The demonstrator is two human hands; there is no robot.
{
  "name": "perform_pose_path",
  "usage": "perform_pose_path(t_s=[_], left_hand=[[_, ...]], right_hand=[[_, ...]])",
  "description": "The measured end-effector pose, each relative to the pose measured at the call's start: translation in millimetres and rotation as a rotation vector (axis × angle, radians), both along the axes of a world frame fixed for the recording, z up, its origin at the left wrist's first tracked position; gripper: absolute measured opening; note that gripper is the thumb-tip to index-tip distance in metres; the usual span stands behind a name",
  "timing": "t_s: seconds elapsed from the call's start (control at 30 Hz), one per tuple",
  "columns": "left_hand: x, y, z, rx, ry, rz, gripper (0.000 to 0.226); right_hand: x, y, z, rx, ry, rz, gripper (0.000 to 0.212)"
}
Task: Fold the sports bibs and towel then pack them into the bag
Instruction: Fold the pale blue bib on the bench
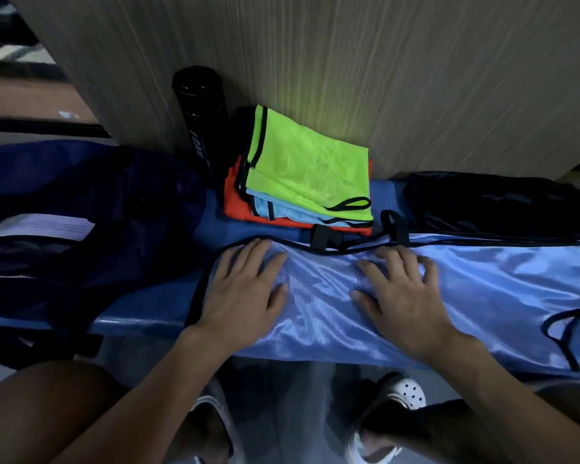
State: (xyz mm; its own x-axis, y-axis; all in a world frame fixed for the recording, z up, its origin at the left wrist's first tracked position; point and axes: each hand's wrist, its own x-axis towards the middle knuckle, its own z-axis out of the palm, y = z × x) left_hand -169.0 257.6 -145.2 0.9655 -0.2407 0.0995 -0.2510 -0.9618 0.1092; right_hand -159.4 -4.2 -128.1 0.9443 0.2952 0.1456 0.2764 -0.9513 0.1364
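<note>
So the navy bag (81, 202) is sitting slumped on the left end of the bench, with a white label (41, 226) showing on it, and I can't tell what's inside. A black bag (496, 202) is lying at the far right, and its contents aren't showing either. Between them, a stack of folded bibs is sitting against the back: the neon green bib (308, 169) is lying on top, a pale blue folded bib (282, 209) is peeking out under it, and an orange bib (235, 202) is lying at the bottom. A black bottle (201, 118) is standing upright just beside the stack on its left, against the wall. Everything is resting on a blue bench (141, 306), and a wood-grain wall panel (382, 61) is rising right behind it. The lighting is looking pretty dim. The light blue bib (482, 289) with black trim is lying spread out lengthwise along the front of the bench, wrinkled, with its near edge hanging over the front. The left hand (245, 289) is pressing flat on the bib's left end with fingers spread. The right hand (399, 293) is pressing flat near the bib's middle, fingers spread too, and neither is pinching anything. White clogs (406, 393) are showing on the floor below.
</note>
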Motion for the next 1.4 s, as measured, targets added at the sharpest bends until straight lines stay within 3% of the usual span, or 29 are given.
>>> perform_pose_path(t_s=[0.13,0.27,0.4,0.57,0.67,0.77,0.87,0.97,1.13,1.23,1.33,1.4], left_hand=[[0.2,-2.8,1.8,-0.017,0.075,0.044,0.064],[3.8,-5.5,4.5,-0.019,0.162,0.081,0.069],[1.1,-18.6,17.5,-0.063,0.013,0.058,0.061],[3.0,-25.7,6.5,0.048,0.055,0.005,0.061],[4.7,-33.9,18.8,-0.034,-0.047,0.002,0.052],[11.6,-61.8,36.3,-0.143,-0.265,-0.185,0.034],[23.9,-116.4,47.3,-0.176,-0.204,-0.436,0.027],[39.7,-182.0,41.9,-0.129,-0.126,-0.632,0.038],[67.9,-240.3,21.7,0.133,-0.005,-0.612,0.059],[78.7,-249.8,22.0,0.240,-0.081,-0.609,0.056],[88.8,-268.6,33.8,0.249,-0.215,-0.637,0.044],[99.1,-294.4,45.3,0.174,-0.261,-0.648,0.035]], right_hand=[[-1.1,1.5,-1.5,-0.010,-0.054,-0.098,0.044],[1.6,-1.9,-6.9,0.048,-0.011,-0.220,0.053],[0.6,-7.2,-10.4,0.080,0.018,-0.224,0.058],[2.9,-12.2,-7.6,0.102,0.048,-0.263,0.058],[0.5,-20.8,-0.3,0.145,-0.012,-0.232,0.055],[-3.1,-40.4,13.4,0.166,-0.099,-0.277,0.048],[-13.6,-74.2,17.9,0.143,-0.078,-0.414,0.050],[-33.6,-113.5,10.0,0.118,-0.003,-0.503,0.057],[-60.9,-154.8,-13.9,0.103,0.117,-0.391,0.061],[-64.5,-171.9,-17.7,0.142,0.124,-0.362,0.061],[-58.7,-187.5,-7.2,0.249,0.010,-0.396,0.051],[-48.5,-202.1,0.2,0.362,-0.128,-0.538,0.042]])
